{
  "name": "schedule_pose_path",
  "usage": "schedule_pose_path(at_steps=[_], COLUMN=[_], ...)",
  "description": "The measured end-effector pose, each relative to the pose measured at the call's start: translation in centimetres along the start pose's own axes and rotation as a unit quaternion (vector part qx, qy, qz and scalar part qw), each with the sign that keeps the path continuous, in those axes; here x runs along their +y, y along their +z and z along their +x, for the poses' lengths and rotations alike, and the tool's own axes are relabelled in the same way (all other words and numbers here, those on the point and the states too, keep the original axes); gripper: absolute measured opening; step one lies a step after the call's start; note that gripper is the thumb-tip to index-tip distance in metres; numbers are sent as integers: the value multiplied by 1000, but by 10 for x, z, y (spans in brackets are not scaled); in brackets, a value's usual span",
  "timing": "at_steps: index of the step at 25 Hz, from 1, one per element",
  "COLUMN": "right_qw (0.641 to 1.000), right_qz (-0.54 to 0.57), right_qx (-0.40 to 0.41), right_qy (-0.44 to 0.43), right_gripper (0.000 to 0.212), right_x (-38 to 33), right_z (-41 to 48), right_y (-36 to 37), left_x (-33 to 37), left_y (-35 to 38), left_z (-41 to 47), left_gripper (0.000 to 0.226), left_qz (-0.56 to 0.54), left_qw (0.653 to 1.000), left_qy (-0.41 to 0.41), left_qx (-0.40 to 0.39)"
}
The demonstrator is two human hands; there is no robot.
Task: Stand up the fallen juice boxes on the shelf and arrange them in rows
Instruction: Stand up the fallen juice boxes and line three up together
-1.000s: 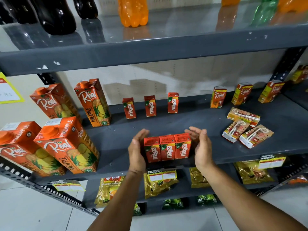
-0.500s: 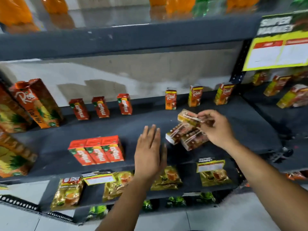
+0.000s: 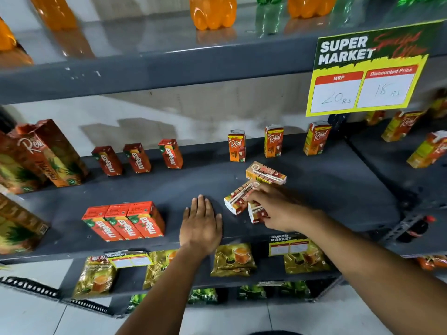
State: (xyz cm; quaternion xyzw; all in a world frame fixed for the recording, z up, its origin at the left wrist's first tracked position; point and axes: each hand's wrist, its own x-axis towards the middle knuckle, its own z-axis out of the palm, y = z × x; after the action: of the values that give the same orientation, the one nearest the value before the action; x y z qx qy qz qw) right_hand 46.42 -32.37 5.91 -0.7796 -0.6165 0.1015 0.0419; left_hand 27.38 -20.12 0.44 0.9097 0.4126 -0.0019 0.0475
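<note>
Dark grey metal shelf (image 3: pixel 314 180) against a pale wall. Right hand (image 3: pixel 278 209) closed over the nearest fallen juice box (image 3: pixel 256 212); two more fallen boxes (image 3: pixel 238 199) just beyond its fingertips. Left hand (image 3: pixel 202 223) flat, fingers spread, holding nothing; upright Maaza row (image 3: pixel 124 223) beside it.

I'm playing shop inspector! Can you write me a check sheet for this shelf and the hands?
Surface: grey shelf, dusty.
Job's things: three fallen juice boxes lying flat, straws up; three Maaza boxes upright in a tight front row; three more Maaza and three Real boxes upright at the back.
Clutter: large pineapple cartons at left.
Grippers: left hand flat, empty; right hand on the fallen boxes, grip unclear.
Cables: nothing seen.
Surroundings: price sign, bottles above, pouches below.
</note>
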Motion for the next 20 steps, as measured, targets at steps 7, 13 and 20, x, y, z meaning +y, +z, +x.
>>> schedule_pose_path(at_steps=[7, 13, 20], right_qw=[802, 748, 872], right_qz=[307, 356, 256], right_qx=[460, 495, 386], right_qy=[224, 261, 156], right_gripper=[62, 67, 83], right_x=[58, 69, 92], right_z=[-6, 1, -24], right_y=[-6, 19, -15], left_x=[-1, -1, 0], left_y=[4, 6, 6], left_z=[2, 2, 1], left_gripper=[66, 67, 67], left_qz=[-6, -3, -8], left_qw=[1000, 1000, 1000], left_qy=[9, 6, 4], left_qx=[10, 15, 20])
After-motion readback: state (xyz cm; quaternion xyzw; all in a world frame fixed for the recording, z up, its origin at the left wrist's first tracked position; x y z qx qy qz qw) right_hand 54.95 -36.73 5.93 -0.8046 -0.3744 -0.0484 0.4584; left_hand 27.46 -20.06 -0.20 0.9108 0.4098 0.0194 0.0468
